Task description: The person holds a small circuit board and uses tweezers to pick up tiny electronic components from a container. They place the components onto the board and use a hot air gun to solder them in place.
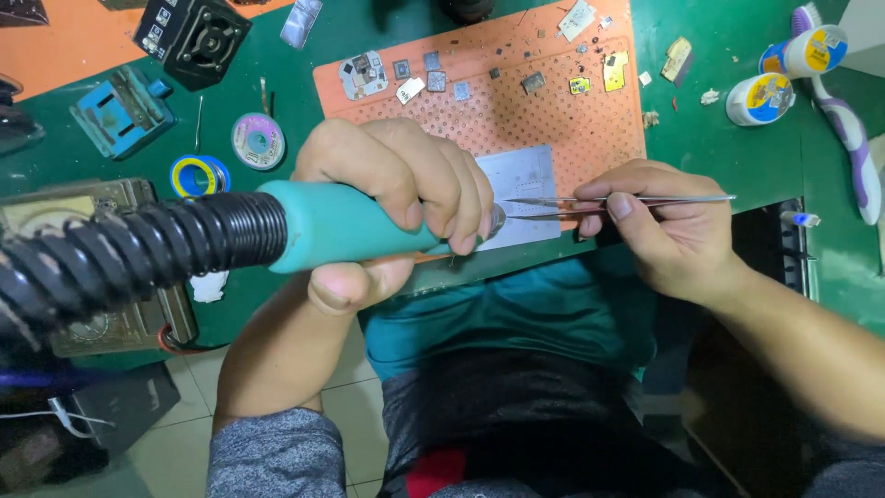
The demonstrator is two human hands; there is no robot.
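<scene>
Carefully now: my left grip [396, 184] clasps the hot-air wand [341, 226], my right grip [659, 217] pinches tweezers [590, 205]; lingering heat might scorch the metal stencil [527, 184].

Green work mat [737, 157] covers the bench top, with an orange strip of bench surface [74, 41] at top left. Bench front edge runs across mid-frame. Below it, pale floor tiles [175, 443] with dark grout lines. Dark open gap [756, 258] at the bench's right front edge. Lighting is even and overhead, soft shadows, no window or wall in view.
</scene>
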